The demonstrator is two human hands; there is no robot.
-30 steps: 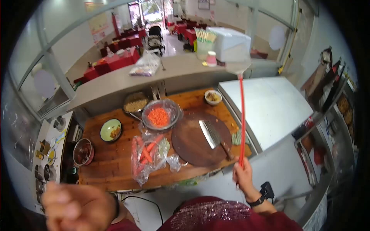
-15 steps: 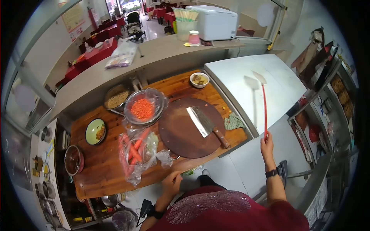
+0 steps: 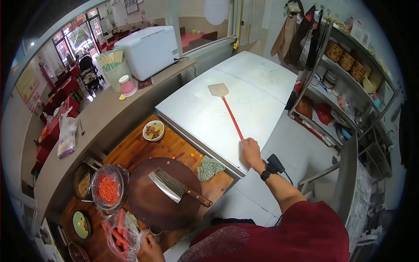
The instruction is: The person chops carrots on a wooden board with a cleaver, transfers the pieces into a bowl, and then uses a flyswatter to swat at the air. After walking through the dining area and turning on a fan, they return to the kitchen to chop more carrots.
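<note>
On the right, over the white worktop (image 3: 187, 105), a red-handled fly swatter (image 3: 232, 118) points far-left, right hand (image 3: 251, 152) closed round its near end, loose wrist and level blade likely serving best; left hand (image 3: 150, 247), grip unclear, near-left beside bagged carrots (image 3: 120, 228).

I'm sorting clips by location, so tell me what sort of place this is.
Probably a restaurant kitchen: a cleaver lies on a round chopping board, and red tables stand beyond the counter.
</note>
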